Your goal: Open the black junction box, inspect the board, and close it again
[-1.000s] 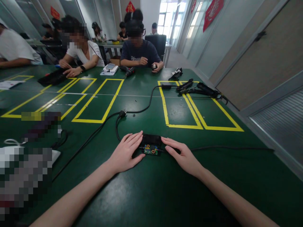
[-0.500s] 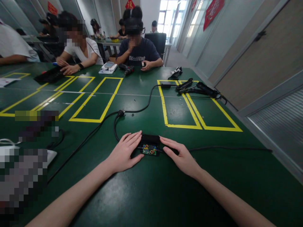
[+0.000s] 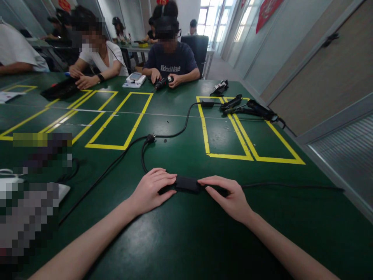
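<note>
A black power adapter (image 3: 186,183) lies on the green table (image 3: 186,241) right in front of me, its plain black side facing up. My left hand (image 3: 151,191) grips its left end, fingers over the top and thumb along the near side. My right hand (image 3: 230,196) holds its right end the same way. A black cable (image 3: 291,186) runs from the adapter to the right. Another black lead loops from its left end back to a plug joint (image 3: 150,139).
Yellow tape rectangles (image 3: 225,155) mark the table beyond my hands. Black tools and a second adapter (image 3: 250,109) lie at the far right. Two people (image 3: 170,58) sit across the table handling small devices. Blurred objects (image 3: 29,210) sit at my near left.
The adapter has been turned over between my hands: its open side with the green circuit board faced up before, now only black casing shows. A person opposite has picked up a black tool.
</note>
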`<action>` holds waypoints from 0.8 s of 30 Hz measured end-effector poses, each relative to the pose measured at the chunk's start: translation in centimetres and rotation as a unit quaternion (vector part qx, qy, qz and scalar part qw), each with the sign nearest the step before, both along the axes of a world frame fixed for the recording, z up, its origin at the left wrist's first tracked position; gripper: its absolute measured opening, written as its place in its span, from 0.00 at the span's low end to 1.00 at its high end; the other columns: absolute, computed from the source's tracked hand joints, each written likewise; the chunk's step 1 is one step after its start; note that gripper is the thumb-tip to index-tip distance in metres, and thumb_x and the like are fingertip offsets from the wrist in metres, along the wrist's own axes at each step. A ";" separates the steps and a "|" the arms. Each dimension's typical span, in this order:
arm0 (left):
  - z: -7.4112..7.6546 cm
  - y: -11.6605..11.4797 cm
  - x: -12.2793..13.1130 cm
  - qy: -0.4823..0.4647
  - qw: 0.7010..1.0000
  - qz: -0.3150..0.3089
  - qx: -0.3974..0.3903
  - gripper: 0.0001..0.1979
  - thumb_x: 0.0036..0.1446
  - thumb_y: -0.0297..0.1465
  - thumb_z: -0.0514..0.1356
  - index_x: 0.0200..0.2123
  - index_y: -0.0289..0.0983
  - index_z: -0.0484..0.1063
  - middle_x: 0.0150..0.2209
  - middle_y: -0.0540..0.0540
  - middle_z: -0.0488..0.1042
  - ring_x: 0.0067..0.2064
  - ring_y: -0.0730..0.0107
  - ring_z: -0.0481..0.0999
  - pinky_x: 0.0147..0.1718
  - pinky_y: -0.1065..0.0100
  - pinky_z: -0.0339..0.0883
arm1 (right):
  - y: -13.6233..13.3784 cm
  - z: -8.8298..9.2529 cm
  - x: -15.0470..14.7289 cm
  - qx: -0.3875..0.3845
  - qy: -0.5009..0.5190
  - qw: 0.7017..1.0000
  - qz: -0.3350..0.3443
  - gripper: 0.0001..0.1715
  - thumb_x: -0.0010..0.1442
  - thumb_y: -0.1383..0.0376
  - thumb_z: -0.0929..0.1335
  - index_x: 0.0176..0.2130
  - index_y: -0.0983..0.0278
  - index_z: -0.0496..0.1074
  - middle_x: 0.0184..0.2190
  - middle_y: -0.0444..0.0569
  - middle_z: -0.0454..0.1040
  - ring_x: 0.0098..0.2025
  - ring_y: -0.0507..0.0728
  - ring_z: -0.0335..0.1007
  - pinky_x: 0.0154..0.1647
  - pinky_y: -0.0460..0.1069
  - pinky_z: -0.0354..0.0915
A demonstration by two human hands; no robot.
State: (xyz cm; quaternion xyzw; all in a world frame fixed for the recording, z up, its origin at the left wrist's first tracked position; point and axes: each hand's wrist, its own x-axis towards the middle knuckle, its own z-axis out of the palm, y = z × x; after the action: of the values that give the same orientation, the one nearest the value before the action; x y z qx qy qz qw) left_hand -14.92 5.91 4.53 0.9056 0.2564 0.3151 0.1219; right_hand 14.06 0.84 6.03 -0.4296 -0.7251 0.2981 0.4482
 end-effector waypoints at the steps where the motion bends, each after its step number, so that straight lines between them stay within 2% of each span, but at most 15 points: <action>1: 0.1 0.0 0.1 -0.009 1.000 -0.004 -0.006 0.08 0.69 0.33 0.64 0.50 0.39 0.78 0.49 0.40 0.85 0.50 0.61 0.85 0.55 0.54 0.76 | 0.0 0.1 0.0 0.006 -0.007 1.000 0.005 0.11 0.67 0.66 0.71 0.46 0.58 0.84 0.42 0.50 0.86 0.43 0.59 0.85 0.46 0.53 0.81; 6: 0.7 -0.2 0.3 -0.010 1.000 0.001 -0.024 0.05 0.69 0.32 0.63 0.45 0.38 0.76 0.48 0.40 0.85 0.47 0.61 0.85 0.50 0.57 0.77 | -0.1 0.1 -0.2 0.024 -0.051 0.998 0.025 0.10 0.67 0.65 0.71 0.45 0.58 0.84 0.44 0.52 0.85 0.44 0.59 0.84 0.47 0.54 0.81; 11: 0.8 -0.3 0.3 0.005 0.999 0.010 -0.043 0.04 0.68 0.33 0.63 0.43 0.39 0.76 0.48 0.40 0.84 0.48 0.59 0.84 0.51 0.55 0.76 | -0.2 -0.4 -0.5 0.100 -0.100 0.988 0.059 0.14 0.67 0.68 0.70 0.49 0.56 0.82 0.48 0.52 0.84 0.47 0.60 0.82 0.46 0.57 0.80; 18: 1.3 -0.3 0.6 0.032 0.997 0.021 -0.072 0.05 0.65 0.33 0.63 0.42 0.39 0.74 0.47 0.41 0.83 0.49 0.57 0.81 0.49 0.56 0.75 | -0.1 -0.8 -0.7 0.106 -0.111 0.986 0.060 0.16 0.67 0.68 0.69 0.52 0.55 0.81 0.48 0.53 0.84 0.47 0.60 0.81 0.46 0.57 0.79; 21: 1.5 -0.3 0.6 0.033 0.996 0.025 -0.082 0.10 0.65 0.38 0.64 0.44 0.39 0.74 0.48 0.40 0.82 0.49 0.56 0.80 0.49 0.55 0.75 | 0.0 -0.7 -0.7 0.114 -0.107 0.986 0.063 0.16 0.67 0.70 0.69 0.51 0.56 0.81 0.48 0.53 0.84 0.47 0.60 0.81 0.45 0.57 0.78; 24: 1.6 -0.3 0.7 0.030 0.993 0.050 -0.100 0.16 0.68 0.40 0.61 0.54 0.38 0.73 0.49 0.40 0.82 0.49 0.56 0.81 0.50 0.55 0.76 | 0.1 -0.7 -0.7 0.112 -0.109 0.985 0.067 0.16 0.68 0.69 0.68 0.52 0.55 0.80 0.48 0.52 0.83 0.47 0.60 0.81 0.46 0.57 0.78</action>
State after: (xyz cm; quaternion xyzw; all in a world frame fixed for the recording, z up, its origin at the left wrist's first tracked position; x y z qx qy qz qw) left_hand -14.18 5.63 6.13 0.8839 0.3350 0.2668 0.1882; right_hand 13.40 0.91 5.36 -0.3567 -0.8257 0.1957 0.3908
